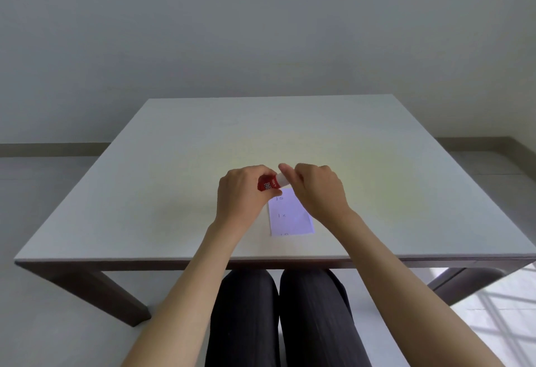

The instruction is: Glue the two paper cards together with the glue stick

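You held the glue stick point(271, 184) above the table point(174, 163), your left hand point(243, 192) at its left end and your right hand point(317, 189) at its right. The paper card point(291, 215) lay flat on the table just below and nearer you, partly under your right hand.

The red glue stick point(268, 184) has white letters on its side, but they are too blurry to read. The paper card point(291, 215) has small dark marks; one looks like an "x".
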